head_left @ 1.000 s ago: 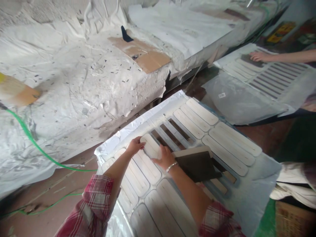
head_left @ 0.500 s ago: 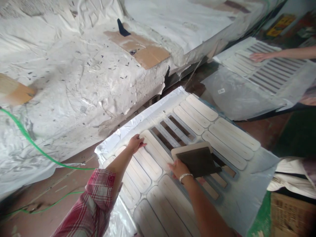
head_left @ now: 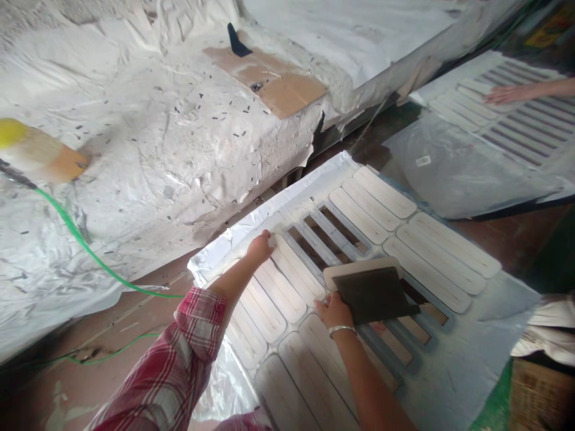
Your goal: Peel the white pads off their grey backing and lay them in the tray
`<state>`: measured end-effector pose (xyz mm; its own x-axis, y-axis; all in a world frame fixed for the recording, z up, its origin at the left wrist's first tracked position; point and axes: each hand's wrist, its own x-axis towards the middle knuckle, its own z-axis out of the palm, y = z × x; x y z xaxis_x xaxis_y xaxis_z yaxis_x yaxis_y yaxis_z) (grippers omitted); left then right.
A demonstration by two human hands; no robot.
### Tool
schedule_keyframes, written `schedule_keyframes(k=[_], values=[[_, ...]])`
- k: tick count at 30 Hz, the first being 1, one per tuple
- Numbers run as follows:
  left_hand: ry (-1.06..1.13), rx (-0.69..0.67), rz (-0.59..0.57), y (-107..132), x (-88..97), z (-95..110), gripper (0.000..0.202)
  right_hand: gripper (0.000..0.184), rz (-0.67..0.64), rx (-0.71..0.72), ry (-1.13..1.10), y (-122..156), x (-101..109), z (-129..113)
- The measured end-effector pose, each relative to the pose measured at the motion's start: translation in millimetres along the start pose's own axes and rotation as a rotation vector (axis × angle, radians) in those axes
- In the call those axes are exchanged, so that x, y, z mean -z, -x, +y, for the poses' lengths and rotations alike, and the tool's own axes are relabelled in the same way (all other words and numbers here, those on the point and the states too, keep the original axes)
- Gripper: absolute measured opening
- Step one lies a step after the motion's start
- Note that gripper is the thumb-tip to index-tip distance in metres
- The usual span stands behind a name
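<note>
A white slotted panel point(head_left: 431, 317) lies in front of me, most slots filled with pale rounded slats and a few slots open and dark. My left hand point(head_left: 259, 246) presses on the far end of one pale slat point(head_left: 296, 275) near the panel's upper left edge, fingers curled over it. My right hand point(head_left: 333, 311) rests at the near end of that slat row, next to a flat board point(head_left: 368, 287) with a dark face and pale rim that lies across the open slots. Whether the right hand grips the board I cannot make out.
A big table under crumpled white sheeting point(head_left: 157, 131) with a cardboard patch point(head_left: 269, 81) fills the left. A green hose point(head_left: 76, 239) runs across the floor. At the upper right another person's hand point(head_left: 505, 94) rests on a second slotted panel point(head_left: 516, 120); clear plastic point(head_left: 453, 173) lies between.
The slat that both hands held raised now lies flat in its slot. My right hand slid back toward me along it to the board's corner; my left stays at the far end.
</note>
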<state>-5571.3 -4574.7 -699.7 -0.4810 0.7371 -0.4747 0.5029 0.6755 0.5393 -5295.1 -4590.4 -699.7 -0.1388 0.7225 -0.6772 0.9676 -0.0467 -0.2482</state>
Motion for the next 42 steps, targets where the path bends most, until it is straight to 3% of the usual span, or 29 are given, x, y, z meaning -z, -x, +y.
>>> schedule_keyframes(k=[7,15,20,25,34,38,42], values=[[-0.444,-0.083,-0.065,-9,19.4,7,0.032,0.032,0.026,0.000,0.025,-7,-5,1],[-0.609,-0.152,-0.138,-20,26.9,1,0.025,0.034,-0.004,-0.007,0.068,-12,1,-2],[-0.619,-0.171,-0.165,-27,26.4,-1,0.021,0.036,0.022,-0.008,0.082,-6,5,-4],[-0.563,-0.175,-0.204,-34,30.9,-1,0.015,0.049,0.089,-0.039,0.071,2,4,-4],[-0.380,-0.160,-0.208,-28,41.0,-6,0.017,0.027,0.055,0.119,-0.050,-7,-4,11],[-0.301,-0.205,-0.223,-25,48.6,-11,0.019,0.039,0.091,0.098,-0.091,-5,-5,8],[-0.282,-0.194,-0.181,-25,43.7,-10,0.020,0.047,0.069,0.137,-0.008,-5,-4,1]])
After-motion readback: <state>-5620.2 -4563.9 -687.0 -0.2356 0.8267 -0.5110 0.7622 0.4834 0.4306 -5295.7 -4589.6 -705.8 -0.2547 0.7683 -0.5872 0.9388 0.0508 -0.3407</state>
